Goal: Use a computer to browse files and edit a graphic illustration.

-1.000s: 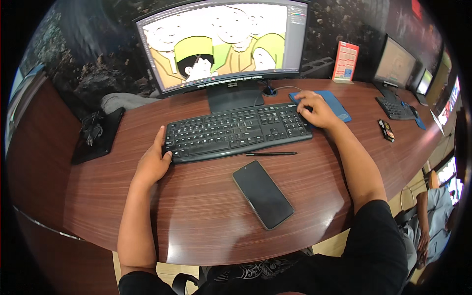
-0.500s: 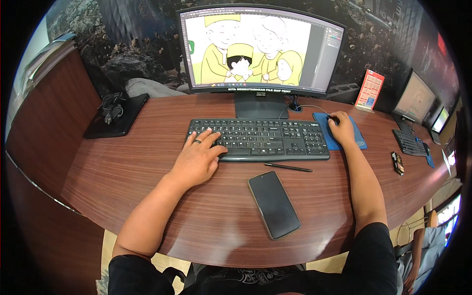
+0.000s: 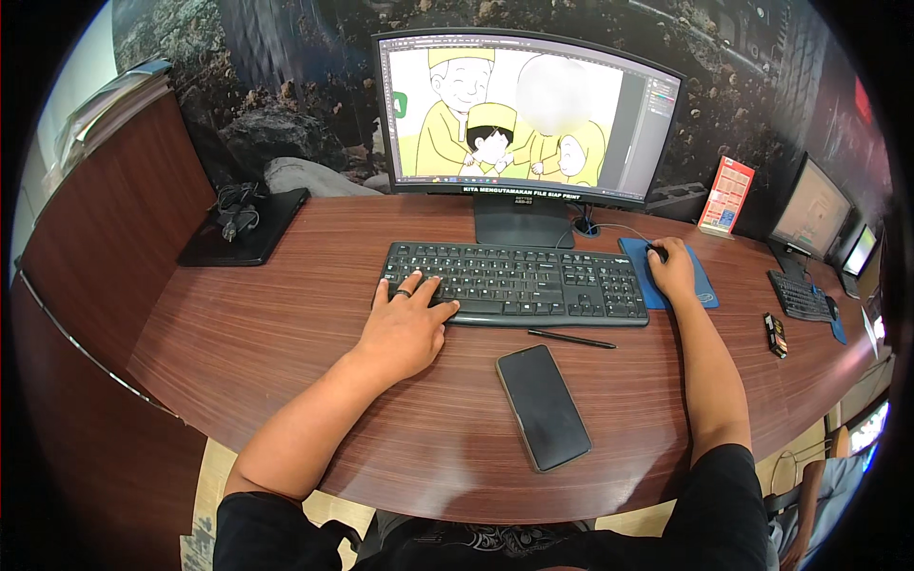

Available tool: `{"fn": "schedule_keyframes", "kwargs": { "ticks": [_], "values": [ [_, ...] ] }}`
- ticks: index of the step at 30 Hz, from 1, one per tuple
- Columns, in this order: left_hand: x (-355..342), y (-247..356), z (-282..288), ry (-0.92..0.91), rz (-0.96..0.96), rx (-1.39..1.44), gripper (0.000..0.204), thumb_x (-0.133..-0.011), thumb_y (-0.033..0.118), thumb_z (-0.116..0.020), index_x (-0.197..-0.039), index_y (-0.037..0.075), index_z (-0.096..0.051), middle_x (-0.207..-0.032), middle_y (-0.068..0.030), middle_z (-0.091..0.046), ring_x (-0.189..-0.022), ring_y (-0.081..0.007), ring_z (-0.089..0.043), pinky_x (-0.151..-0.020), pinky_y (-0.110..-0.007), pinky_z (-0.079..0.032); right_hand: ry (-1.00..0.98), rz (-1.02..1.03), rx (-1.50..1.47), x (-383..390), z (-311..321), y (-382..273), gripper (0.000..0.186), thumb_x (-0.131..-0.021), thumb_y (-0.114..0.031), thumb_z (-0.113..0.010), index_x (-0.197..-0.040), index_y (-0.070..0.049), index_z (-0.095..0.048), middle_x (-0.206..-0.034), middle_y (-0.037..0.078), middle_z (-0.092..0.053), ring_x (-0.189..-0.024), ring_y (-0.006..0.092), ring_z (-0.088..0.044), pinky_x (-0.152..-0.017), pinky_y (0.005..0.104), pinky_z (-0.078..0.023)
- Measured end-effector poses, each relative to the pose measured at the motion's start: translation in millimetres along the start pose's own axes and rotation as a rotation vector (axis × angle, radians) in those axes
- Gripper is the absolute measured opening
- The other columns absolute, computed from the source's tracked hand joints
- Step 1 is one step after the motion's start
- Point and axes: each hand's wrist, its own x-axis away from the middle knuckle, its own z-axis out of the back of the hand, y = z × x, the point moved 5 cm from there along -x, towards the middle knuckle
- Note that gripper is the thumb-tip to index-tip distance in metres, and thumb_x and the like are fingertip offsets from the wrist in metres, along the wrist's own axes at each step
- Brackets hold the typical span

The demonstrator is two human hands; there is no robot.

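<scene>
My left hand (image 3: 402,331) rests at the lower left corner of a black keyboard (image 3: 519,278), fingers spread over its keys. A dark ring circles one of its fingers. My right hand (image 3: 676,274) curves over a black computer mouse (image 3: 657,253), mostly hidden beneath it, on a blue mouse pad (image 3: 701,285). Behind the keyboard stands a curved monitor (image 3: 543,119), showing a drawing of cartoon figures in yellow clothes inside an editing window. A thin black pen (image 3: 573,339) lies just in front of the keyboard. Nearer to me is a dark-screened phone (image 3: 544,407).
On the left, a black laptop-like slab (image 3: 276,228) carries a coiled cable (image 3: 236,211). A red-and-white card stand (image 3: 726,197), a small dark box (image 3: 776,335) and a second keyboard (image 3: 798,295) with its monitor (image 3: 811,211) stand right. Another person's arm (image 3: 807,509) shows at lower right.
The whole view has shifted slightly, with the desk items appearing lower and a little to the right. Both hands keep their places on keyboard and mouse. Some figures on the screen look more shaded.
</scene>
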Motion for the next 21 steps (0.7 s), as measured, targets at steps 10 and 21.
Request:
{"fn": "schedule_keyframes", "kwargs": {
  "ticks": [10, 21],
  "values": [
    [3.6, 6.6, -0.7, -0.031, 0.016, -0.067, 0.044, -0.098, 0.023, -0.059, -0.141, 0.018, -0.062, -0.153, -0.0194, -0.049, -0.143, -0.0409, -0.044, -0.114, -0.065, -0.035, -0.042, -0.007, -0.023, 3.2, 0.9, -6.9, 0.026, -0.085, -0.017, -0.071, -0.109, -0.005, -0.071, -0.118, 0.015, -0.067, -0.113, 0.0366, -0.064, -0.098, 0.0446, -0.05],
    [3.2, 7.1, -0.8, -0.065, 0.038, -0.05, 0.047, -0.098, 0.023, -0.059, -0.144, 0.018, -0.059, -0.154, -0.0195, -0.047, -0.144, -0.0415, -0.043, -0.114, -0.065, -0.036, -0.015, 0.007, -0.015, -0.3, -2.5, 1.4, 0.026, -0.085, -0.017, -0.072, -0.108, -0.004, -0.072, -0.118, 0.015, -0.068, -0.113, 0.0372, -0.064, -0.098, 0.0447, -0.049]
  ]
}}
